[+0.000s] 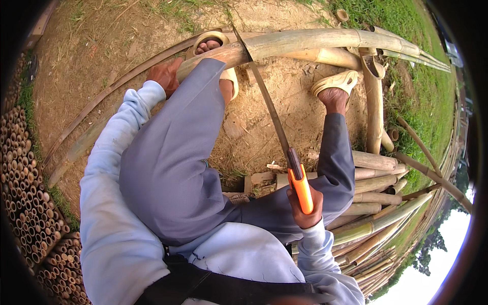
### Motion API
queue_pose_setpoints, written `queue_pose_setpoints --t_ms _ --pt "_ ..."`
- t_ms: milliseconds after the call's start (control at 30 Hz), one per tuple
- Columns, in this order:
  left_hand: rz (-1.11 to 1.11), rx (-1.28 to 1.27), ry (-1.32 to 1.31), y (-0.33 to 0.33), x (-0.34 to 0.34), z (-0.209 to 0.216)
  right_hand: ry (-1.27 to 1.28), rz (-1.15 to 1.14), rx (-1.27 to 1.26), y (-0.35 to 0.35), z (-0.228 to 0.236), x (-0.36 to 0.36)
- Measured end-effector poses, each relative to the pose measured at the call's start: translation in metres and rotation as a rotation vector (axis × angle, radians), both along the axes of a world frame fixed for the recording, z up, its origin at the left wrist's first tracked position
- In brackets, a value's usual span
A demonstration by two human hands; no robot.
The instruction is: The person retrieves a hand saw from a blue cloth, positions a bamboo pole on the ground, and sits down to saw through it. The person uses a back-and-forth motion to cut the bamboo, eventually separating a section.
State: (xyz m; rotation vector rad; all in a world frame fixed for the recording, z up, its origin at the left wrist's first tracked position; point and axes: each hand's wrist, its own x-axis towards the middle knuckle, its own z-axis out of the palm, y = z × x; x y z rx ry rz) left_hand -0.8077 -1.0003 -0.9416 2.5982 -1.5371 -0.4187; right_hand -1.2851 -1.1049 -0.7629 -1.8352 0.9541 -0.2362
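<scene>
Orange and bright, the saw handle (301, 190) sits in the right hand (306, 207), and we see the fingers curled tight around it. The long, thin saw blade (273, 112) goes up from there and lies across a fat bamboo pole (310, 43). The pole bends across the top of our view, past the left knee. We cannot tell how deep the blade is in it. The left hand (166, 77) is at the pole, on the left side of the knee. We cannot tell if its fingers wrap around, because some are hidden.

We see grey trousers (168, 152) and two pale shoes (337, 84) with holes, on brown dirt (76, 76). Another bamboo pole (330, 57) lies just under the fat one. More cut poles (373, 170) lie by the right leg. Far left, we see a big pile of bamboo ends (23, 173). Green grass (406, 25) grows at the top right.
</scene>
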Motion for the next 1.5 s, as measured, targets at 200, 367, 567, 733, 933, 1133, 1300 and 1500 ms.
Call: queue_pose_setpoints --t_ms 200,367,567,733,933,1133,1300,1500 --pt "0.039 0.033 -0.008 -0.004 0.001 0.009 -0.192 0.047 0.015 -0.072 -0.083 0.129" --pt "0.022 0.026 0.008 -0.003 0.003 0.013 -0.052 0.03 0.04 -0.035 -0.052 0.05" --pt "0.017 0.061 0.021 -0.004 0.007 0.003 -0.003 0.009 -0.025 -0.012 -0.007 0.009" --pt "0.037 0.054 0.021 -0.006 0.009 0.008 -0.238 0.039 -0.063 -0.065 -0.087 0.113" --pt "0.016 0.036 0.028 -0.002 0.004 0.014 -0.085 -0.021 -0.001 -0.01 -0.036 0.012" --pt "-0.01 -0.075 0.021 0.006 0.004 0.004 0.004 0.013 0.045 -0.041 -0.045 0.065" --pt "-0.016 -0.123 0.072 0.007 0.016 -0.011 -0.166 0.101 -0.023 -0.061 -0.077 0.112" --pt "-0.058 -0.121 -0.026 0.018 0.018 -0.028 0.158 0.001 0.084 -0.003 0.006 0.0"
